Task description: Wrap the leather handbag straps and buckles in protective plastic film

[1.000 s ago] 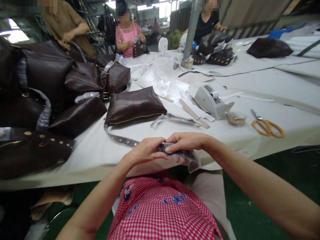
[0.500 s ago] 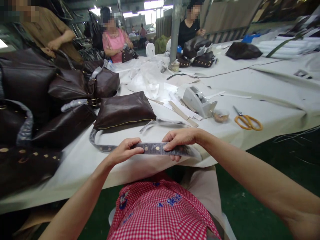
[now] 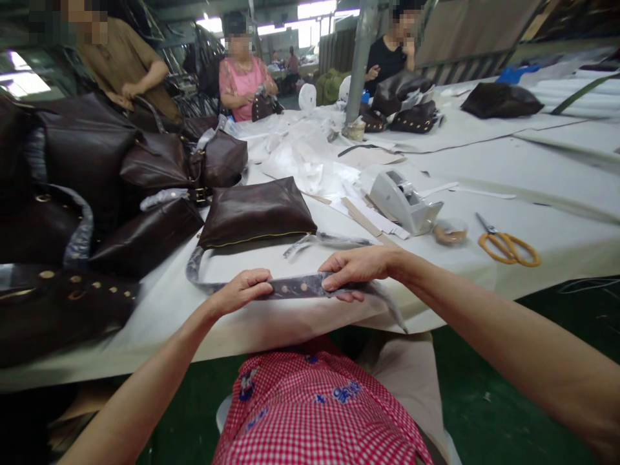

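Note:
A dark bag strap (image 3: 292, 287) with round gold studs, wrapped in clear plastic film, stretches between my hands at the table's front edge. My left hand (image 3: 243, 290) grips it with the thumb on top. Farther along, my right hand (image 3: 349, 270) pinches the strap, and a loose end of film hangs past the fingers. The strap curves back on the left towards a dark brown leather bag (image 3: 259, 212) with a gold zip, lying flat behind my hands. Another wrapped strip (image 3: 334, 239) lies between that bag and my right hand.
Dark leather bags (image 3: 159, 165) are piled on the left. To the right are a tape dispenser (image 3: 405, 201), a tape roll (image 3: 449, 232) and orange-handled scissors (image 3: 508, 247). A metal post (image 3: 359, 71) rises beyond white scraps. Several people stand or work across the white table (image 3: 489, 168).
The view has swung slightly left, so the table things appear farther right. My hands are a little farther apart on the strap, and the film end at the right now droops over the edge.

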{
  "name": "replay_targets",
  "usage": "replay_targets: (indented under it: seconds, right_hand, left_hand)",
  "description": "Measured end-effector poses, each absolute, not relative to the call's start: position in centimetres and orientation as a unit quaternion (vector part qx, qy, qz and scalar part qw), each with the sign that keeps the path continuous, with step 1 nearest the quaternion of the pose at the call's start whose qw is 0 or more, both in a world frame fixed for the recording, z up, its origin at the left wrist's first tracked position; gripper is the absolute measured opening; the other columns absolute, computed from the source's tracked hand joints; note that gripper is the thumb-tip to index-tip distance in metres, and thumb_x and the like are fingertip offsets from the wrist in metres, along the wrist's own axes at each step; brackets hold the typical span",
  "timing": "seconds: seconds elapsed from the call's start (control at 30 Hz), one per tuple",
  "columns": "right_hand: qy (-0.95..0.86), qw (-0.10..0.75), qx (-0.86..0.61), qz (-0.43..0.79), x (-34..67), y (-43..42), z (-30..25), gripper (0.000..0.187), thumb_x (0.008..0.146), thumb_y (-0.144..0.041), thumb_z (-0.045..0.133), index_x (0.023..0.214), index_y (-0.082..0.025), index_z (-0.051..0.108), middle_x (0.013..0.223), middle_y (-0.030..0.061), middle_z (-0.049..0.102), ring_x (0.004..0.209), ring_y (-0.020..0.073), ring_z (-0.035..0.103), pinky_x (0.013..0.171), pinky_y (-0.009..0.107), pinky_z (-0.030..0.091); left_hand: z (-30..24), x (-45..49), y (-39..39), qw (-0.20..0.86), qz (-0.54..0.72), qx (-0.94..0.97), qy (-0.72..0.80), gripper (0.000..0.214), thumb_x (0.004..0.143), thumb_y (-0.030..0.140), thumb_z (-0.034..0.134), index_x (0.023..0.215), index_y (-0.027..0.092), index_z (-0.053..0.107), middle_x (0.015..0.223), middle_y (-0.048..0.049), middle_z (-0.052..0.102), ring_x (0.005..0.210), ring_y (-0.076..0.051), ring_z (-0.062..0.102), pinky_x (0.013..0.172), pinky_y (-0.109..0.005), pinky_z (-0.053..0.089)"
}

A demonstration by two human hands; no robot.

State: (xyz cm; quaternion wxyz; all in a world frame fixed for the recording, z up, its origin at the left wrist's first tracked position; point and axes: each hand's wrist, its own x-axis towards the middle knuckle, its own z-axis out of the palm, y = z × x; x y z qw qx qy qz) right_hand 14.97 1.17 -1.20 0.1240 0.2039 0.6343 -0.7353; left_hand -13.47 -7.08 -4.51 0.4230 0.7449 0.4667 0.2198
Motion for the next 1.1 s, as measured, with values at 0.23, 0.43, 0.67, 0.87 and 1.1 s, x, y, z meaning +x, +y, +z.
replay_targets:
  seconds: [0.23,0.43,0.67,0.87,1.1]
  right_hand:
    - [0.660,0.165,0.208,-0.703,12.3,1.8,-0.3,0.037,0.076,-0.048,0.074,0.078,-0.014,0.060,0.058,-0.0022,0.064,0.043,0.0068,0.054,0.043,0.017,0.043]
    - [0.603,0.200,0.215,-0.741,13.7,1.9,0.0,0.044,0.066,-0.050,0.082,0.080,-0.014,0.061,0.062,-0.0007,0.068,0.054,0.0121,0.065,0.053,0.022,0.053]
    - [0.553,0.155,0.245,-0.781,18.3,2.3,-2.0,0.049,0.064,-0.049,0.084,0.088,-0.014,0.060,0.068,0.0011,0.071,0.056,0.0136,0.068,0.055,0.023,0.055]
    - [0.585,0.171,0.204,-0.766,14.1,0.0,-0.9,0.044,0.068,-0.056,0.078,0.074,-0.016,0.060,0.055,-0.0021,0.064,0.043,0.0096,0.057,0.045,0.020,0.049]
    - [0.570,0.195,0.234,-0.763,18.6,0.4,1.8,0.049,0.073,-0.065,0.070,0.077,-0.018,0.058,0.047,-0.0043,0.054,0.031,0.0016,0.039,0.032,0.010,0.029]
  left_hand:
    - [-1.3,-10.0,-7.1,0.420,0.242,0.744,0.460,0.036,0.072,0.035,0.078,0.104,0.019,0.070,0.096,-0.0050,0.066,0.087,-0.020,0.057,0.076,-0.023,0.042]
    - [0.4,-9.7,-6.2,0.543,0.109,0.688,0.470,0.031,0.076,0.044,0.073,0.081,0.016,0.063,0.058,0.0063,0.047,0.048,-0.008,0.039,0.044,-0.019,0.029]
    - [0.6,-15.4,-6.4,0.526,0.117,0.666,0.516,0.024,0.078,0.036,0.068,0.070,0.016,0.059,0.058,0.0067,0.041,0.052,-0.007,0.033,0.046,-0.020,0.021]
    - [0.4,-10.5,-6.9,0.564,0.123,0.680,0.452,0.036,0.073,0.047,0.076,0.068,0.016,0.056,0.055,0.0064,0.044,0.050,-0.008,0.037,0.046,-0.020,0.026]
    - [-3.0,-15.9,-7.8,0.517,0.126,0.736,0.420,0.035,0.078,0.052,0.071,0.070,0.018,0.064,0.063,0.0005,0.059,0.060,-0.013,0.051,0.063,-0.024,0.043]
